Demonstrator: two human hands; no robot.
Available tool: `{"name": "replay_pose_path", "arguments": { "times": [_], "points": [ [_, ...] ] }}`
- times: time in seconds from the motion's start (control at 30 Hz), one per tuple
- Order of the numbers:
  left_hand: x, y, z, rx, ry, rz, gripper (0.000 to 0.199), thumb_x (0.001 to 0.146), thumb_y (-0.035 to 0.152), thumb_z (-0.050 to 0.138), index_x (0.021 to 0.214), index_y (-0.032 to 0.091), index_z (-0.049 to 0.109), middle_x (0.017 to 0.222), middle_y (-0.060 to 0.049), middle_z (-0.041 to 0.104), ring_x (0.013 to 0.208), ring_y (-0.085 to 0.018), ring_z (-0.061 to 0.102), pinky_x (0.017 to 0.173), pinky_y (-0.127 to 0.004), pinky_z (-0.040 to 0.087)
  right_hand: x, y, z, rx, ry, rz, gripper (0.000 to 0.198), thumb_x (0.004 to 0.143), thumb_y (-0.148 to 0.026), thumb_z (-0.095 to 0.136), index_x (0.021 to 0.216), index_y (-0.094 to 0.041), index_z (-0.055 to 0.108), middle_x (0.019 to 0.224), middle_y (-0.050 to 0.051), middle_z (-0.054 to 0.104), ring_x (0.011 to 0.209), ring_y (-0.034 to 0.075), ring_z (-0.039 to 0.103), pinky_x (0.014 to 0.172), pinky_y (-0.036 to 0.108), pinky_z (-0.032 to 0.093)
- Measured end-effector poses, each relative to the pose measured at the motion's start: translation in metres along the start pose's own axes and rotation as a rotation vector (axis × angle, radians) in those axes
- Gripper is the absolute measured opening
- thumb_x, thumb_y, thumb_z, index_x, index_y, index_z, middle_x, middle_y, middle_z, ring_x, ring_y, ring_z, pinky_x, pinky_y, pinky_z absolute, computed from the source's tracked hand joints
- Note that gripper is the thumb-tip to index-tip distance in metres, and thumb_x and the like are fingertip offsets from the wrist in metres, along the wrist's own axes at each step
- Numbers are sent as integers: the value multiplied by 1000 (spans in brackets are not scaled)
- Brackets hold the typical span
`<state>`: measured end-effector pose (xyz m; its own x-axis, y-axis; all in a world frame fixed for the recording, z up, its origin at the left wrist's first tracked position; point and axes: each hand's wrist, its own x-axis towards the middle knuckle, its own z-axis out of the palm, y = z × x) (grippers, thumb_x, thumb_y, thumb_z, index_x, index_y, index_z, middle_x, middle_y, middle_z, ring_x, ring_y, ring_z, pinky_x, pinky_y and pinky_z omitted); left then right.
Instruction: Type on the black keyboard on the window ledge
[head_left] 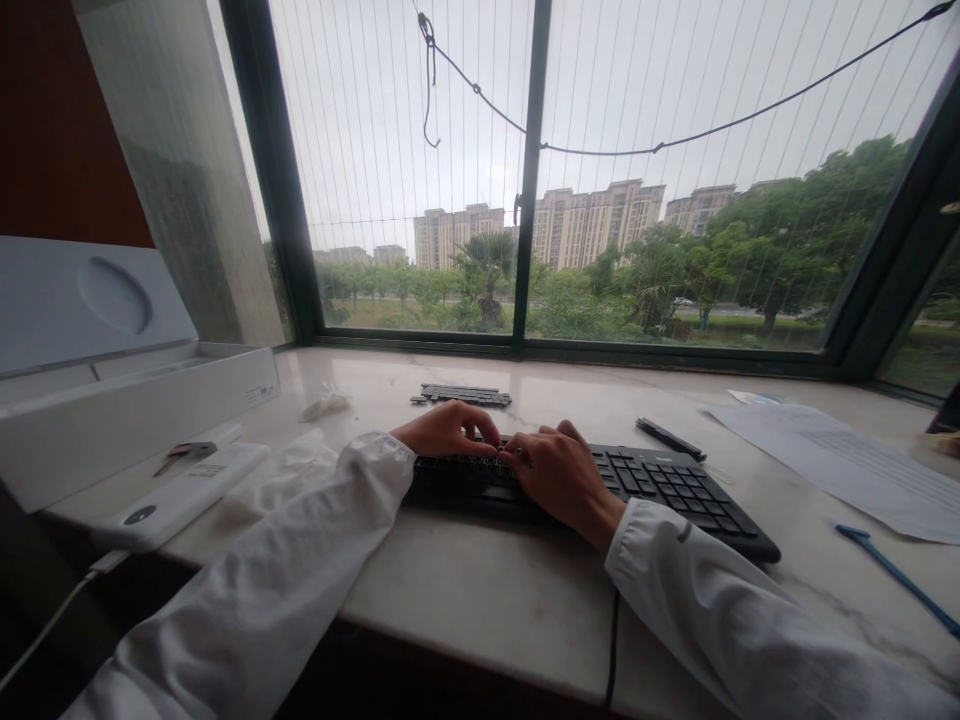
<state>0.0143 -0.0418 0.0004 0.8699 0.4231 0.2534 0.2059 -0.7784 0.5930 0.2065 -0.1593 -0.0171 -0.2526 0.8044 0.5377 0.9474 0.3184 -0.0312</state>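
A black keyboard (675, 490) lies on the marble sill, its right side still bearing keycaps. The part under my hands looks stripped of caps. My left hand (450, 430) bends over this bare part, thumb and index finger curled together. My right hand (559, 475) meets it there, its fingertips pinched close to the left ones. Whatever sits between the fingers is too small or hidden to name. Just behind the keyboard, loose black keycaps (463, 396) are laid out in rows. A narrow black piece (670, 438) rests behind the keyboard's right half.
At left stand an open white box (142, 410), a white power bank (187, 490) with a cable, a key (184, 455) on it, and crumpled clear plastic (289, 475). Printed paper (840, 455) and a blue tool (900, 580) lie at right. A window closes the back.
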Motion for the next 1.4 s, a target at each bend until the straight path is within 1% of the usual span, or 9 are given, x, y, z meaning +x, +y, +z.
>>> {"name": "replay_pose_path", "arguments": {
  "times": [0.07, 0.17, 0.27, 0.37, 0.43, 0.53, 0.7, 1.1, 1.4],
  "points": [
    [-2, 2, -6, 0, -49, -19, 30, 78, 43, 70, 95, 18, 72, 89, -2, 70, 74, -10, 58, 64, -20, 41, 0, -1, 0, 15, 3, 7, 30, 94, -47, 51, 88, -26, 71, 72, 1, 70, 75, 17, 61, 80, 33, 28],
    [-6, 4, -14, 7, -156, -56, 30, 76, 44, 72, 92, 19, 74, 84, -1, 71, 67, -9, 53, 62, -20, 39, 0, -2, 0, 30, 1, 10, 31, 94, -47, 50, 87, -25, 71, 72, 2, 69, 75, 17, 61, 81, 33, 28],
    [-9, 6, -21, 14, -239, -95, 34, 72, 47, 74, 92, 20, 76, 80, -1, 71, 63, -9, 51, 58, -20, 37, 0, -2, -1, 38, 5, 9, 31, 94, -46, 50, 87, -25, 71, 71, 2, 69, 75, 17, 61, 82, 33, 29],
    [-12, 7, -26, 2, -285, -143, 35, 69, 48, 76, 91, 20, 77, 75, 1, 70, 60, -8, 51, 55, -20, 35, 0, -3, -2, 38, 8, 10, 31, 94, -45, 50, 86, -25, 71, 71, 1, 69, 74, 17, 61, 82, 33, 29],
    [-14, 7, -30, -13, -302, -175, 35, 69, 47, 77, 91, 21, 77, 74, 1, 70, 60, -8, 52, 57, -20, 36, 0, -3, -2, 32, 7, 11, 31, 95, -44, 49, 85, -25, 71, 72, 2, 69, 74, 17, 61, 82, 33, 29],
    [-16, 7, -32, -3, -315, -214, 34, 67, 47, 78, 90, 22, 78, 73, 1, 72, 61, -9, 54, 60, -20, 39, 0, -3, -1, 27, 7, 7, 32, 95, -44, 49, 84, -24, 71, 71, 2, 69, 74, 16, 61, 81, 33, 29],
    [-17, 6, -31, 80, -308, -251, 33, 63, 49, 80, 85, 25, 79, 69, 3, 71, 59, -9, 54, 59, -20, 38, 0, -3, -1, 21, 8, -3, 33, 95, -44, 49, 82, -23, 71, 71, 2, 70, 73, 16, 60, 81, 33, 28],
    [-18, 3, -30, 121, -290, -242, 32, 64, 50, 79, 85, 25, 79, 67, 3, 71, 60, -9, 54, 59, -19, 37, 0, -5, -2, 4, 21, -27, 33, 95, -39, 50, 75, -22, 70, 74, 1, 72, 73, 16, 60, 80, 33, 27],
    [-17, 5, -29, 110, -287, -238, 30, 64, 46, 79, 84, 24, 79, 63, 3, 69, 59, -9, 53, 59, -19, 38, 0, -4, -1, 18, 14, -32, 33, 95, -40, 49, 75, -23, 70, 74, 1, 72, 73, 16, 61, 81, 33, 28]
  ]
}}
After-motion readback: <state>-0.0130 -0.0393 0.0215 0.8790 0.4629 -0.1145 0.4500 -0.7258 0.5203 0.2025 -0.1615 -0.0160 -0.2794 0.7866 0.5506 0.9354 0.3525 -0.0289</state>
